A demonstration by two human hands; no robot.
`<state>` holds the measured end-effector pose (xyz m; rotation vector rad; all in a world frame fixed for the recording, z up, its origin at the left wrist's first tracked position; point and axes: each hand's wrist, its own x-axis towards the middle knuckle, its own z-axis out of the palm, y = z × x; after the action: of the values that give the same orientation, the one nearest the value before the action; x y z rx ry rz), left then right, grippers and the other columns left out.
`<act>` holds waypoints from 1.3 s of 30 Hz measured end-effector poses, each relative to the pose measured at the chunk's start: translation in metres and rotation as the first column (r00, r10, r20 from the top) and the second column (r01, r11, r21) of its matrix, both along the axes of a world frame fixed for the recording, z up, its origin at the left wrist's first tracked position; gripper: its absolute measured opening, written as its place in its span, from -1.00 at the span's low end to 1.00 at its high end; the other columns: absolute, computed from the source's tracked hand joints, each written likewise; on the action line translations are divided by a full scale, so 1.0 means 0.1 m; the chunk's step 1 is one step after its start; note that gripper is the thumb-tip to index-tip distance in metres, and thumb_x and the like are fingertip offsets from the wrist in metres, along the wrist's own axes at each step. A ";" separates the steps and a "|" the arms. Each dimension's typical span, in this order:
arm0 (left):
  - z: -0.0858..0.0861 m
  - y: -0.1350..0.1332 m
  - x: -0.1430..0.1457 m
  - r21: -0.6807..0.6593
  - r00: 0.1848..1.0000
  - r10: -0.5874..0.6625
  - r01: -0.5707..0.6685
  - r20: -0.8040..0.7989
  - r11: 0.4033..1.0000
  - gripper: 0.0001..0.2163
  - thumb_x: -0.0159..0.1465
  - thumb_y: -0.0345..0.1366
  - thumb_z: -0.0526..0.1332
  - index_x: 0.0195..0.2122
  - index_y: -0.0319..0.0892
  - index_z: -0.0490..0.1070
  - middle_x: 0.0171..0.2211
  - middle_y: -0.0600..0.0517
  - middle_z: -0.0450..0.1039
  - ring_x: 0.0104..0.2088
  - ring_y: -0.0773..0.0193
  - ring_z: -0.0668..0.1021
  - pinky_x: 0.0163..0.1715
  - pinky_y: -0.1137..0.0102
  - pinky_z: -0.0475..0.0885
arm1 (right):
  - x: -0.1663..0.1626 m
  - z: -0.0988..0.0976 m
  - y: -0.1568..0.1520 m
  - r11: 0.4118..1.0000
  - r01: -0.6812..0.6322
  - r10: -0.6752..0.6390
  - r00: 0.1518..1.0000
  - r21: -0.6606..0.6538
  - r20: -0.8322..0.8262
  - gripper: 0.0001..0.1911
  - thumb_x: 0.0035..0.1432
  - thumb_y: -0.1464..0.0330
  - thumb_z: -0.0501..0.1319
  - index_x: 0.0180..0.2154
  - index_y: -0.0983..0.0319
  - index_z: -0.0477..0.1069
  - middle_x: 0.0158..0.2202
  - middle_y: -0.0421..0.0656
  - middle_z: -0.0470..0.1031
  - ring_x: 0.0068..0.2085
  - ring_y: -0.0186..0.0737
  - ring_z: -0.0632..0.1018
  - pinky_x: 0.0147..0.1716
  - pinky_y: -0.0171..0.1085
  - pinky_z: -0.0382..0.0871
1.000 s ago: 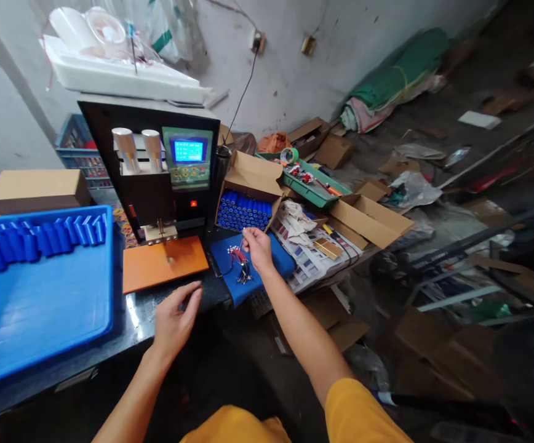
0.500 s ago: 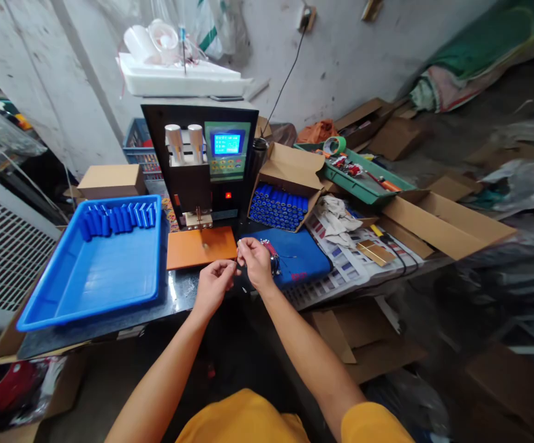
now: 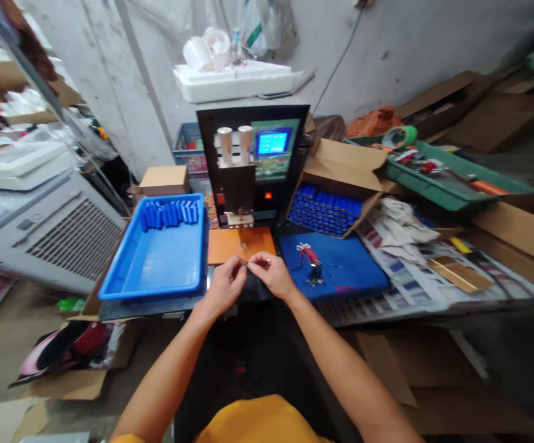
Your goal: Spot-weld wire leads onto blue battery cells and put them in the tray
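Observation:
My left hand (image 3: 226, 284) and my right hand (image 3: 271, 274) meet fingertip to fingertip at the front edge of an orange plate (image 3: 218, 245). Both are closed in a pinch. Something small and thin, perhaps a wire end, is between the fingers, too small to name. Just beyond the hands stands a black spot-welding machine (image 3: 211, 144) with two silver cylinders and a lit blue screen (image 3: 272, 143). Its electrode head (image 3: 240, 218) hangs above the orange plate. Right of my right hand, a bundle of red and black wires (image 3: 310, 257) lies on a blue mat (image 3: 354, 271).
On the left, a blue tray (image 3: 175, 264) holds a row of blue-wrapped battery cells (image 3: 170, 214). An open carton (image 3: 341, 159) of blue cells (image 3: 325, 209) stands right of the machine. Farther right are a green tray (image 3: 456, 187), white cloth gloves (image 3: 400, 227) and cardboard pieces.
My view has turned left, so the bench appears farther right. My hands remain pinched together, with my right hand now lower and flatter; the wire bundle is more exposed.

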<state>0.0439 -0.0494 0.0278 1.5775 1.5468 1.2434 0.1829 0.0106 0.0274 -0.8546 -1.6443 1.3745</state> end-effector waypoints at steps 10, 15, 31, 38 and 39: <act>0.08 0.22 -1.29 0.083 0.860 0.372 -0.367 -0.349 0.926 -0.81 0.28 -0.22 0.15 -0.19 -0.20 0.44 -0.31 -0.03 0.55 -0.35 0.28 0.54 -0.26 0.40 0.40 | -0.16 -0.08 0.36 0.980 0.178 -0.179 0.984 0.093 0.010 -0.70 0.02 0.12 0.27 -0.45 0.23 0.41 -0.47 -0.14 0.50 -0.44 -0.22 0.49 -0.39 -0.26 0.40; 0.17 0.60 -2.13 -0.066 0.489 0.328 -0.629 -0.809 0.775 -0.62 0.27 -0.33 0.13 0.12 -0.27 0.28 -0.09 -0.23 0.49 -0.14 0.05 0.55 -0.17 0.27 0.40 | -0.20 -0.14 0.40 0.970 0.196 -0.202 0.979 0.145 0.026 -0.68 0.04 0.08 0.26 -0.45 0.22 0.42 -0.49 -0.12 0.49 -0.46 -0.21 0.49 -0.45 -0.27 0.39; 0.06 0.66 -2.54 0.069 0.109 0.150 -0.533 -0.983 0.843 -0.69 0.28 -0.35 0.04 0.04 -0.24 0.31 -0.03 -0.26 0.43 0.03 -0.06 0.39 -0.04 0.18 0.25 | -0.25 -0.21 0.39 0.952 0.230 -0.244 0.969 0.203 0.045 -0.78 0.06 0.20 0.21 -0.46 0.22 0.41 -0.47 -0.12 0.52 -0.46 -0.22 0.51 -0.42 -0.27 0.38; -0.02 0.59 -2.42 -0.071 0.226 0.044 -0.474 -0.973 0.878 -0.70 0.31 -0.41 -0.03 0.00 -0.25 0.35 -0.06 -0.24 0.45 -0.01 0.03 0.47 -0.02 0.22 0.29 | -0.26 -0.22 0.38 0.944 0.257 -0.266 0.964 0.206 0.021 -0.78 0.04 0.21 0.21 -0.47 0.23 0.42 -0.47 -0.11 0.53 -0.46 -0.22 0.50 -0.42 -0.27 0.36; -0.03 0.60 -2.41 -0.074 0.231 0.043 -0.475 -0.972 0.877 -0.69 0.29 -0.43 -0.02 0.02 -0.26 0.34 -0.03 -0.24 0.44 -0.02 0.05 0.48 -0.03 0.24 0.31 | -0.26 -0.22 0.39 0.943 0.259 -0.270 0.962 0.210 0.026 -0.79 0.04 0.21 0.21 -0.47 0.23 0.42 -0.47 -0.12 0.53 -0.47 -0.23 0.50 -0.43 -0.28 0.34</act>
<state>-0.1968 0.0102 0.0251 1.9347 2.6981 -0.1731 0.1569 0.0492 0.0058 -0.9583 -1.6122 0.9863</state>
